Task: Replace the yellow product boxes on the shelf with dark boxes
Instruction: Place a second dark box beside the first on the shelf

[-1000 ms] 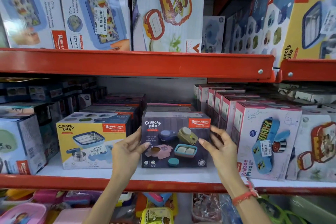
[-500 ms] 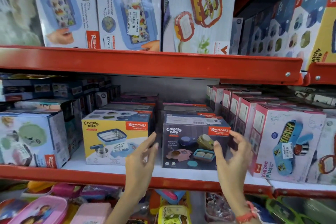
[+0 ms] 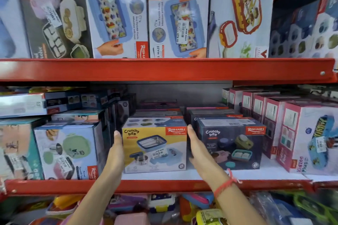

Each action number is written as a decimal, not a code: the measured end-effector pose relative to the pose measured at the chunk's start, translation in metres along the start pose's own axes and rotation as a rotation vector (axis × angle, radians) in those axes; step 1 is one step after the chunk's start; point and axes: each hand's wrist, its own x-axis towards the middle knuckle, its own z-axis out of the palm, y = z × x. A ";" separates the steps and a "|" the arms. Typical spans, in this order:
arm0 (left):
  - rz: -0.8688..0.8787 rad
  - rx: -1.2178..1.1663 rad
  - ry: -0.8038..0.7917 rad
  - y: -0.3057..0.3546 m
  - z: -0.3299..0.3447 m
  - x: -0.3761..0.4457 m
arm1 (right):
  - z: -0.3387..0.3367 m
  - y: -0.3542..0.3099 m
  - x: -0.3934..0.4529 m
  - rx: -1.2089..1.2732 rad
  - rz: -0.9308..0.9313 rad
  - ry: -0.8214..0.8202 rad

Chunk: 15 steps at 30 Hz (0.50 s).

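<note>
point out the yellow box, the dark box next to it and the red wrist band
yellow box (image 3: 154,144), head view, middle of its front face
dark box (image 3: 230,144), head view, middle of its front face
red wrist band (image 3: 223,185), head view, the thread across the right wrist

The yellow box on the middle shelf reads "Crunchy bite" at its upper left, with "RISHABH" on a red tag at its upper right; a white price sticker on its front is too small to read. The dark box just to its right carries the same "Crunchy bite" and "RISHABH". On the upper shelf, a blue puzzle box shows "RISHABH", "MAZE" and a sticker with "NINE MART" and "479.00". Its neighbour reads "STEEL MAZE". The pink-edged box at far right reads "Kidzee Plus".
</note>
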 end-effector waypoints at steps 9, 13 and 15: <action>0.154 -0.187 -0.024 0.013 -0.043 -0.003 | -0.008 -0.016 -0.004 0.202 -0.141 0.137; 0.210 -0.103 -0.099 0.025 -0.048 -0.002 | -0.008 -0.025 -0.001 0.068 -0.310 0.128; 0.273 -0.095 -0.137 0.023 -0.043 0.001 | -0.003 -0.024 0.001 0.023 -0.400 0.139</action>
